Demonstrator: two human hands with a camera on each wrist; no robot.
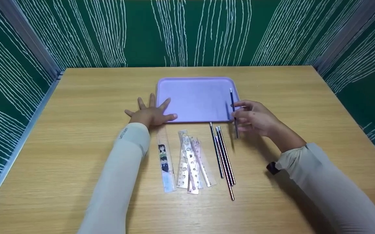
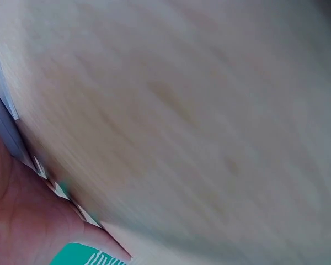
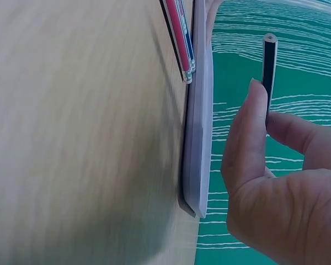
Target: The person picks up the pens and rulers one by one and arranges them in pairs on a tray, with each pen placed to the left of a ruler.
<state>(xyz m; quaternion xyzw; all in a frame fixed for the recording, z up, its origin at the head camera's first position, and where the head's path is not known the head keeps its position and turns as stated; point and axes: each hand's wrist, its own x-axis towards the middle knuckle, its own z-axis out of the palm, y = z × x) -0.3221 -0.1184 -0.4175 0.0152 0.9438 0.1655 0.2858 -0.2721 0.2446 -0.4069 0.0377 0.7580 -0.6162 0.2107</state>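
My right hand [image 1: 255, 117] pinches a dark pencil [image 1: 233, 107] between thumb and fingers, above the right edge of a lilac tray [image 1: 197, 97]. In the right wrist view the same pencil [image 3: 269, 61] stands up out of the fingertips. With fingers spread, my left hand [image 1: 152, 113] rests at the tray's front left corner, its thumb over the rim. Several striped pencils [image 1: 224, 159] lie in front of the tray on the right. Left of them are overlapping clear rulers [image 1: 190, 165] and a single ruler with cartoon figures [image 1: 165, 162].
The tray lies toward the back of a wooden table [image 1: 86, 136]. Green panels [image 1: 193, 35] with white wavy lines stand behind the table and at both sides. The left wrist view is mostly a blurred tabletop [image 2: 182, 127].
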